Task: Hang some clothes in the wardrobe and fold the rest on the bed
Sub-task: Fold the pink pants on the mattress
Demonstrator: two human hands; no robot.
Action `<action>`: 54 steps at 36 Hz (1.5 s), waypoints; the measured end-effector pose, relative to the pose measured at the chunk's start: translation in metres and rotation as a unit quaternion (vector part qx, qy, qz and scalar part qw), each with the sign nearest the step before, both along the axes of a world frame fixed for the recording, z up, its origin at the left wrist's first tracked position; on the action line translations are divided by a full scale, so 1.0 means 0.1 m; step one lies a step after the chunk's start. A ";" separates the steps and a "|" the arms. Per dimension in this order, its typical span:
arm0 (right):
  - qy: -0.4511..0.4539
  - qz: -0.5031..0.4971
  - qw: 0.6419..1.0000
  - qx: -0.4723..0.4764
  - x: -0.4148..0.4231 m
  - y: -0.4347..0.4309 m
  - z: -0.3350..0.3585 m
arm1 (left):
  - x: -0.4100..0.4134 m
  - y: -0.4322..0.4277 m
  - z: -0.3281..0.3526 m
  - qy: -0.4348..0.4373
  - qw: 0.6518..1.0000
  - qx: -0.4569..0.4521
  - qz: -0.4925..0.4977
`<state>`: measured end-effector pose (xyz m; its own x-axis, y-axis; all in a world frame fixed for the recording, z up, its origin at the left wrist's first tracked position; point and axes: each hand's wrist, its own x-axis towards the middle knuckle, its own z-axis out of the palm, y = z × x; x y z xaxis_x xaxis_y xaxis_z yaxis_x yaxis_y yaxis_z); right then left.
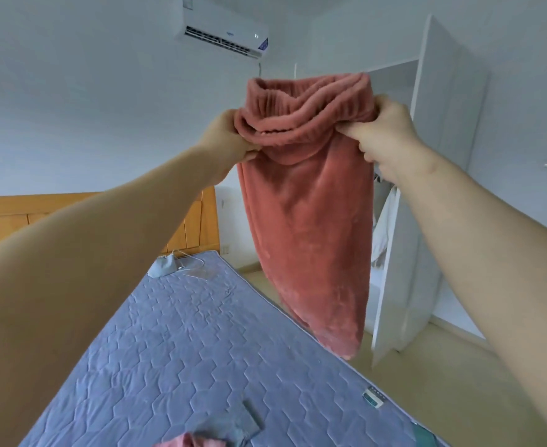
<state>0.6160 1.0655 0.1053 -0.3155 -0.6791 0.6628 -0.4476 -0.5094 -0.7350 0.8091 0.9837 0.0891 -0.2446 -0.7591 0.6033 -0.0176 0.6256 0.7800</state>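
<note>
A pair of pink fleece trousers [307, 221] hangs in the air above the bed's right edge, held up by the ribbed waistband. My left hand [230, 140] pinches the waistband's left side and my right hand [385, 133] grips its right side. The legs hang straight down, ending just above the blue quilted mattress [181, 343]. Behind them stands the white wardrobe [439, 156] with its door open and a white garment [383, 227] hanging inside. More pink and grey clothes [214, 437] lie at the near end of the bed.
A white wire hanger [198, 269] and a small grey cloth [164, 267] lie at the far end of the mattress by the wooden headboard [7, 221]. An air conditioner [223, 30] is on the wall. Beige floor runs between bed and wardrobe.
</note>
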 end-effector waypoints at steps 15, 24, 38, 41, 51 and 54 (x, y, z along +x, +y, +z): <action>-0.050 -0.035 0.997 0.048 0.03 0.35 0.03 | -0.04 0.24 0.14 -0.042 0.995 0.039 0.077; -0.114 -0.023 0.971 0.211 -0.26 -0.17 -0.64 | -0.43 -0.12 -0.62 -0.040 0.974 0.222 0.023; -0.071 -0.060 0.996 0.012 -0.43 -0.20 -0.52 | -0.58 -0.12 -0.22 0.039 0.996 0.085 0.004; -0.056 -0.064 0.996 0.007 -0.37 -0.05 -0.47 | -0.50 0.00 -0.19 0.040 0.996 0.079 -0.006; 0.039 -0.052 0.991 0.119 -0.09 0.61 -0.83 | -0.06 0.48 -0.70 -0.047 0.997 0.042 0.044; 0.043 0.042 0.977 0.205 0.00 0.81 -1.12 | 0.12 0.66 -0.99 -0.082 0.994 0.070 0.015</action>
<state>0.6161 1.1468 -0.0066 -0.2018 -0.9144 0.3509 -0.4852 -0.2179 -0.8469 0.8210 1.0492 -0.0101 -0.3077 -0.8412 0.4447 -0.1683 0.5081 0.8447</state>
